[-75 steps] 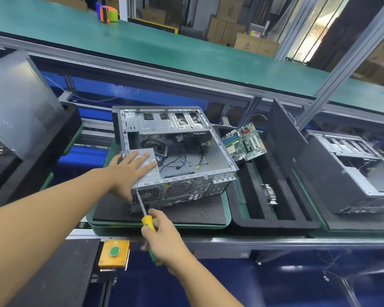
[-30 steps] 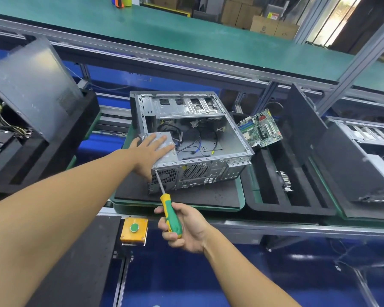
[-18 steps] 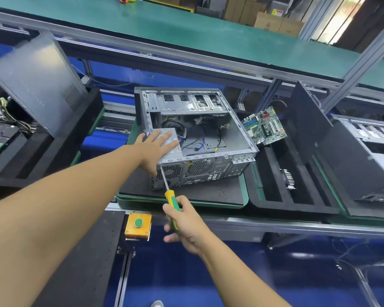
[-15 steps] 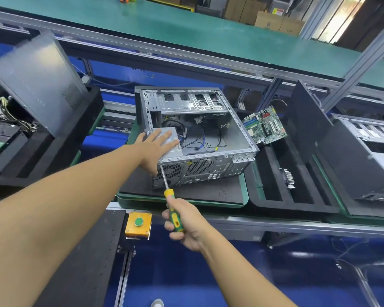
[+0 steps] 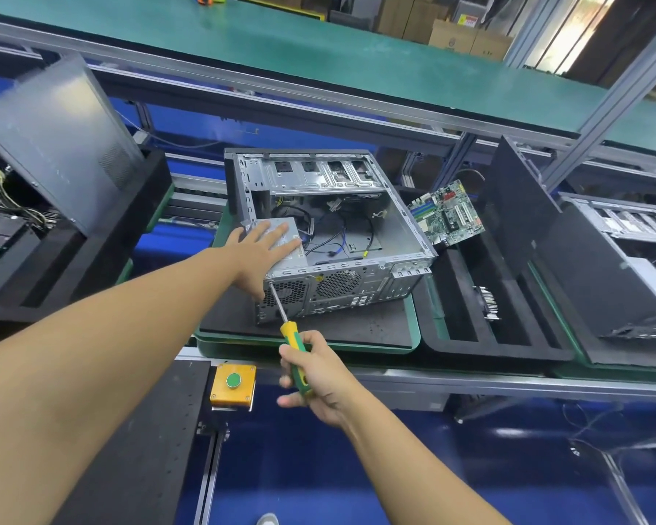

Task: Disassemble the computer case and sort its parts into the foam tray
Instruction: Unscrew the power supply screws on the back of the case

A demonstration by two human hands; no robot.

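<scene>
Barely anything shifts since half a second ago: our right hand (image 5: 319, 377) keeps its fingers curled round the green-and-yellow screwdriver (image 5: 294, 346), its steel tip at the perforated rear corner of the case (image 5: 356, 282), which lies open on a dark mat (image 5: 356, 327). Our left hand (image 5: 260, 252) lies flat, fingers spread, on the boxy grey power supply (image 5: 296, 257). Just right sits the black slotted foam tray (image 5: 500, 346), with a green motherboard (image 5: 447, 214) leaning at its far end.

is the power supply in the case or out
In. The power supply sits in the near left corner of the computer case, under the left hand, screwdriver tip at its rear.
</scene>
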